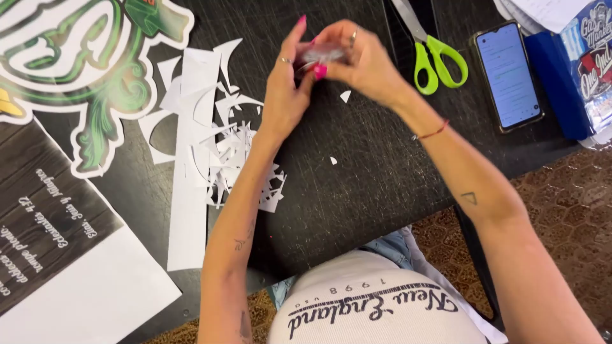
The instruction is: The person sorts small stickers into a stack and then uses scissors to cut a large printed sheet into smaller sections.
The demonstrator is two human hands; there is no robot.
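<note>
Both hands meet above the far middle of the black table: left hand and right hand are pinched together on a small, blurred piece, pinkish and partly shiny, held in the air between thumbs and fingertips; its exact kind cannot be told. Cutting looks largely done, judging by the pile of white paper scraps lying left of the hands, with long white offcut strips beside it and two tiny white flecks on bare table near the wrists. The green-handled scissors lie set down, well apart to the right, untouched. A large green cut-out ornament with a white border sits finished-looking at far left; a dark printed sheet lies below it. A smartphone, screen lit, rests at right beside a blue box. Surface: matte black, wood-grained. Floor: brown honeycomb-patterned tiles.
</note>
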